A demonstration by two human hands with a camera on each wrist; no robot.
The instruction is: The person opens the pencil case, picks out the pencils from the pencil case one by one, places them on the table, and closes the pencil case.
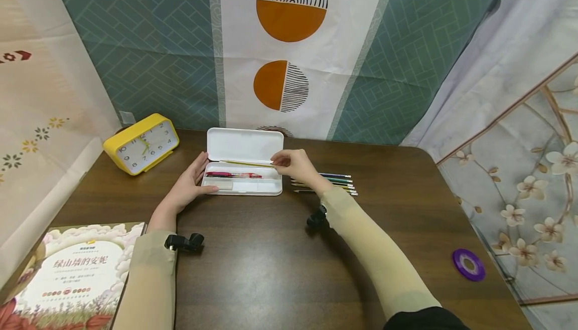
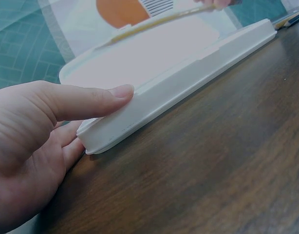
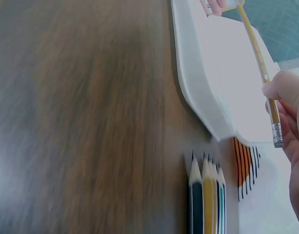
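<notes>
A white pencil case lies on the table with its lid raised against the back. My left hand holds the case's left end, thumb on the front edge and fingers around the side. In my right hand, a yellow pencil is pinched near its eraser end, above the case, its tip toward the left. Inside the case are a red pen and a pale block in the front compartment. Several sharpened pencils lie side by side just right of the case, partly hidden by my right wrist.
A yellow alarm clock stands at the back left. An illustrated book lies at the front left under my left forearm's side. A purple tape roll is near the right edge. Cloth hangs behind the brown table.
</notes>
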